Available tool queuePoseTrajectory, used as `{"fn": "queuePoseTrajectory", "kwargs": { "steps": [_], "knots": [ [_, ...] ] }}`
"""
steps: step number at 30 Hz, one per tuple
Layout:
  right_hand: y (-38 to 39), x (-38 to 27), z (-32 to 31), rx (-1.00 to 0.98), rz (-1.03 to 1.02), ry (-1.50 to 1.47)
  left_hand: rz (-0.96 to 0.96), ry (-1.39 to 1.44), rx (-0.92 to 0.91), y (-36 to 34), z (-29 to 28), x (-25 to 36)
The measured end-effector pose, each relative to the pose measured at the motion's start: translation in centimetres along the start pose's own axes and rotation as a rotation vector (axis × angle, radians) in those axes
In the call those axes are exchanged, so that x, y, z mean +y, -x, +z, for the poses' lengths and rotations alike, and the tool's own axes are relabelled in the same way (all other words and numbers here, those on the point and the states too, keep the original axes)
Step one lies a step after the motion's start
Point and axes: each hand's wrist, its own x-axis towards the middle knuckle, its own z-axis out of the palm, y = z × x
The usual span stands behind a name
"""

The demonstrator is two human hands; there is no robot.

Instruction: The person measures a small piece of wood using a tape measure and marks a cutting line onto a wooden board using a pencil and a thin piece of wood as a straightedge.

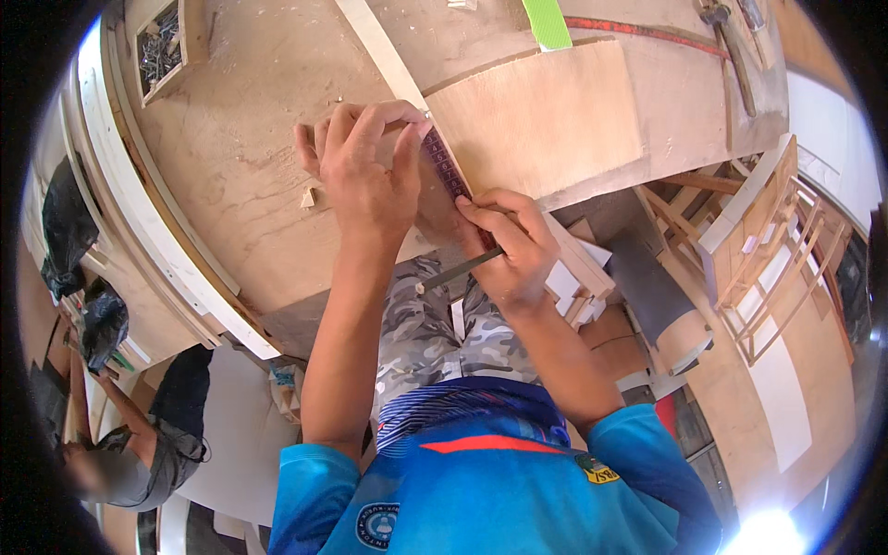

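A narrow wooden strip runs from the far edge toward me. Along its near part lies a dark tape measure with light markings. My left hand pinches the tape's far end between thumb and forefinger, at the strip; its other fingers are curled. My right hand grips the tape nearer my body, thumb and forefinger on it by the strip's near end. A dark pencil sticks out of the right hand toward the lower left. The tape's part inside that hand is mostly hidden.
A plywood panel lies right of the strip on the workbench. A box of nails stands far left, a hammer far right. A wooden frame is at the right. Another person works at lower left.
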Motion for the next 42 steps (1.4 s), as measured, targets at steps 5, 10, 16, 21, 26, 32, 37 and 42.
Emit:
{"fn": "queuePoseTrajectory", "kwargs": {
  "steps": [5,10,16,21,26,32,37,42],
  "knots": [
    [0.1,0.4,0.0,0.034,-0.030,0.063,0.105,-0.070,0.039,0.4,0.1,0.1],
    [0.3,0.1,-0.2,0.043,0.043,0.072,0.211,-0.112,0.042,0.3,0.1,-0.3],
    [0.3,0.7,0.0,0.091,-0.005,0.025,0.250,-0.127,-0.016,1.0,-0.3,0.3],
    [0.3,0.4,-0.4,0.055,0.043,0.026,0.257,-0.112,-0.067,1.5,-0.3,0.1],
    [-0.3,-0.3,-1.2,0.044,0.101,-0.001,0.266,-0.152,-0.083,2.1,-0.1,-0.2],
    [-1.4,1.1,-1.1,0.261,0.147,-0.439,0.230,-0.122,-0.098,2.6,0.0,0.2],
    [-2.7,-0.4,-0.1,0.213,0.387,-0.727,0.211,-0.099,-0.114,3.3,0.2,-0.4],
    [-3.9,0.2,1.0,0.175,0.377,-0.634,0.209,-0.087,-0.136,3.2,0.2,-0.3]
  ]
}}
